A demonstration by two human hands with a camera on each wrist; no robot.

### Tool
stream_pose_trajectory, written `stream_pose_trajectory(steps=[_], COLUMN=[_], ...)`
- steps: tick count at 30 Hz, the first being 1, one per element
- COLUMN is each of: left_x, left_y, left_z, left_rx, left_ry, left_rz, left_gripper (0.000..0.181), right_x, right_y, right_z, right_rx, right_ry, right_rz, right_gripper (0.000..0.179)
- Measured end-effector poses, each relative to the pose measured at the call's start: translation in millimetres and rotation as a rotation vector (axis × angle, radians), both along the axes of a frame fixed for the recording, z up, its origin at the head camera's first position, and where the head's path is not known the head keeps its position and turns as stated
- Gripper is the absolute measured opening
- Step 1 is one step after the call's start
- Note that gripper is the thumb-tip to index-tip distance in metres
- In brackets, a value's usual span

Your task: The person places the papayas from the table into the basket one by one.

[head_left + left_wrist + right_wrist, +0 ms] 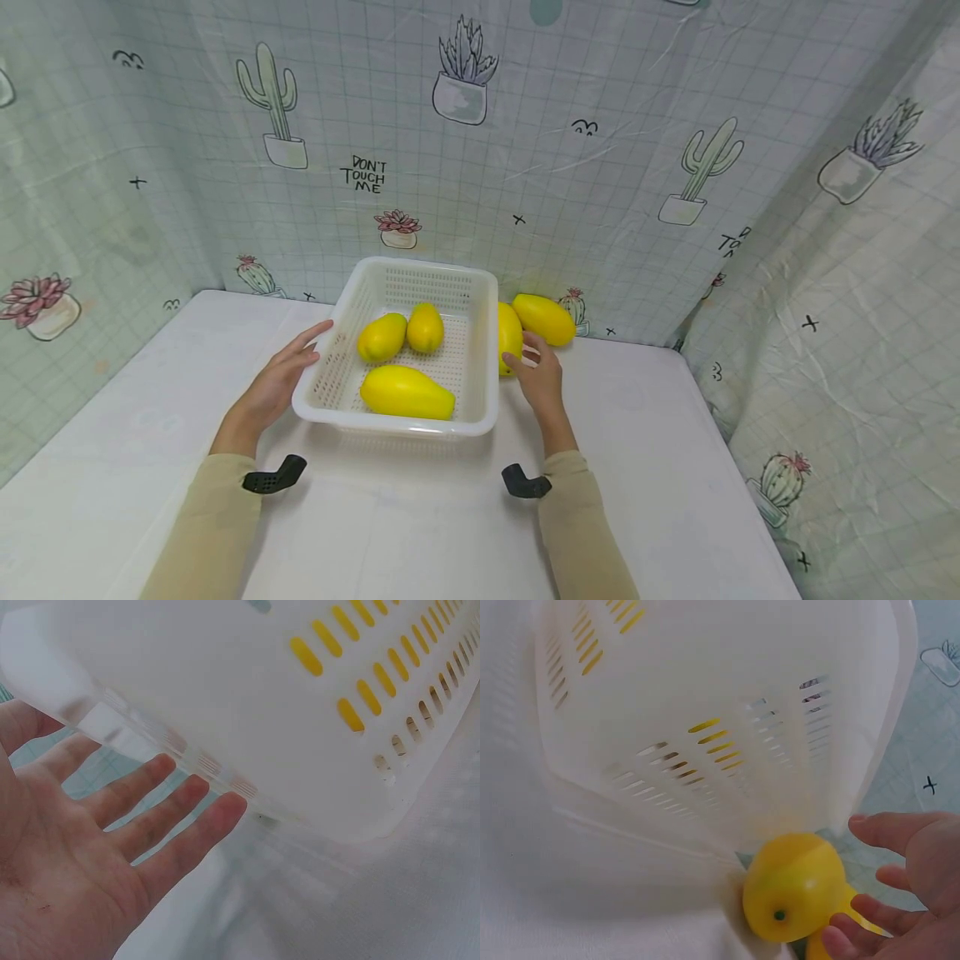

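Right hand [543, 377] loosely spread, yellow fruit [511, 333] just left of it, basket [480, 333] right of the straight-fingered left hand [272, 385]; apparently reaching for that fruit, next move calling for a curled grip

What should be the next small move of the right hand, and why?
Probably the right hand should close around the nearer yellow fruit outside the basket: its thumb and fingers are beside that fruit, spread apart, not yet gripping it.
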State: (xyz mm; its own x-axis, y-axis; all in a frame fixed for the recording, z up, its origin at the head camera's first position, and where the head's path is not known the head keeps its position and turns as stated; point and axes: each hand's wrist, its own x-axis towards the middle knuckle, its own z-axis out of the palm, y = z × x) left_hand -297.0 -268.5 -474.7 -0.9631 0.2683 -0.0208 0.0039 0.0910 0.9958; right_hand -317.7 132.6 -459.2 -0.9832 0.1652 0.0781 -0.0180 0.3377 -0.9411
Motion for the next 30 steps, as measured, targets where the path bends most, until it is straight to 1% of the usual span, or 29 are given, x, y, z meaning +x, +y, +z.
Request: stream_pose_trajectory(steps=[8,12,17,23,30], left_x=[1.3,0.5,0.4,0.1,1.0], left_y=[1.6,1.1,0.6,-0.1,-0.2], left_z=[-1.5,-3.5,-6.5,-7.7,-7.1], left_rx=[0.012,0.023,0.023,0.006,0.017], left_ry=[-0.004,0.007,0.016,0.031,0.027], left_rz=[0.007,-0.004,-0.005,-0.003,-0.010], left_gripper=[0.051,0.052,0.052,0.051,0.051], right_x=[-7.3,-9.8,-13.1,-17.5,-22.0], right_y=[0.3,-0.1,-1.0,-3.0,-4.0], right_z=[-8.2,-11.4,-15.4,-20.1,-24.3], right_rx=[0.017,0.027,0.043,0.057,0.073], right_ry=[-0.034,-0.041,-0.054,-0.058,-0.059], right_rz=[-0.012,-0.015,-0.022,-0.021,-0.023], right_gripper=[0.063,0.064,0.065,0.066,0.069])
